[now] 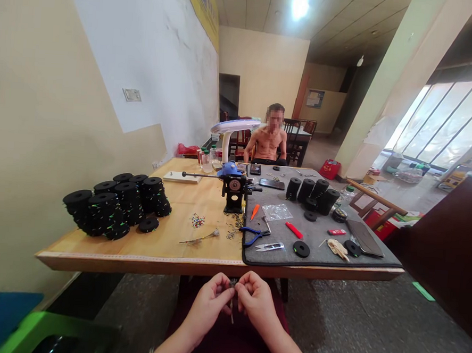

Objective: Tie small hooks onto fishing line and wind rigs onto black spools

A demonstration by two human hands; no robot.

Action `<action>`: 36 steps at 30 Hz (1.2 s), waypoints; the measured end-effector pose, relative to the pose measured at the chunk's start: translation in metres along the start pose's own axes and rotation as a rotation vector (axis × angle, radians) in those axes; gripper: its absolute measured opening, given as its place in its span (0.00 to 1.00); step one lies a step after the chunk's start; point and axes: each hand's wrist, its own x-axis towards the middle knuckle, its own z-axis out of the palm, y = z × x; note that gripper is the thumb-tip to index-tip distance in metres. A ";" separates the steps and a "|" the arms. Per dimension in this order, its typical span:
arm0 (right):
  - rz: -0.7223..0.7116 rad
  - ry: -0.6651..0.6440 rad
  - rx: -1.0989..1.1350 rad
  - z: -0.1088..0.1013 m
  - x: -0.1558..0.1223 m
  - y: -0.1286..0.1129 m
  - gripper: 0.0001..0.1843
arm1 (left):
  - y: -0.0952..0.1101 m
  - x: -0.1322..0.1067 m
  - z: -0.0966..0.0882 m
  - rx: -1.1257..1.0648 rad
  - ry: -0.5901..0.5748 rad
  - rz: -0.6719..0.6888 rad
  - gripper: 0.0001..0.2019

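Observation:
My left hand (210, 300) and my right hand (255, 300) meet in front of the table's near edge, above my lap. Both are closed in a pinch, fingertips almost touching. Between them is a small thin piece (232, 319) with a pale end hanging down; its upper part is mostly hidden by the fingers. On the table beyond lie a bundle of thin stems (200, 238), a pile of small coloured beads (197, 220), blue-handled pliers (255, 235) and thread snips (270, 247). A black foam spool (301, 248) rests on the grey mat (279, 258).
Stacks of black spools (128, 196) stand at the table's left, more (307, 190) at the back right. A black hand-cranked machine (234, 189) and a white lamp (235, 126) occupy the middle. A person (272, 139) sits beyond the table. A green stool (50, 330) is at lower left.

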 end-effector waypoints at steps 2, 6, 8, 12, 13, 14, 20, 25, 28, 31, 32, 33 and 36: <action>0.050 -0.003 0.057 0.000 0.001 0.001 0.16 | 0.000 0.000 0.000 -0.106 -0.005 -0.047 0.13; 0.096 -0.025 0.111 0.002 0.001 0.000 0.18 | 0.001 -0.002 0.000 -0.237 -0.053 -0.108 0.12; 0.103 -0.041 0.127 0.002 0.001 0.000 0.19 | 0.001 -0.002 0.000 -0.254 -0.098 -0.107 0.11; 0.135 -0.054 0.133 0.000 0.000 0.001 0.20 | -0.002 -0.001 -0.002 -0.219 -0.059 -0.097 0.11; 0.145 -0.053 0.127 -0.001 -0.001 0.001 0.20 | -0.003 0.000 -0.002 -0.213 -0.033 -0.100 0.12; 0.153 -0.052 0.122 -0.002 -0.002 0.001 0.20 | -0.003 0.001 -0.003 -0.208 -0.008 -0.104 0.12; 0.214 -0.125 0.134 0.000 -0.009 -0.003 0.17 | -0.004 0.003 -0.003 -0.192 0.060 -0.098 0.14; 0.243 -0.143 0.159 0.004 -0.012 -0.005 0.15 | -0.003 0.004 -0.004 -0.131 0.075 -0.051 0.14; 0.257 -0.142 0.172 0.004 -0.012 -0.005 0.15 | -0.001 0.004 -0.005 -0.035 0.088 0.011 0.13; 0.269 -0.145 0.188 0.004 -0.012 -0.005 0.15 | 0.001 0.004 -0.005 0.035 0.096 0.069 0.13; 0.273 -0.146 0.192 0.004 -0.013 -0.005 0.15 | 0.002 0.004 -0.005 0.053 0.101 0.084 0.13; 0.276 -0.148 0.196 0.004 -0.013 -0.005 0.15 | 0.002 0.004 -0.005 0.071 0.109 0.095 0.13; 0.280 -0.149 0.213 0.004 -0.013 -0.005 0.14 | 0.002 0.003 -0.006 0.112 0.123 0.113 0.13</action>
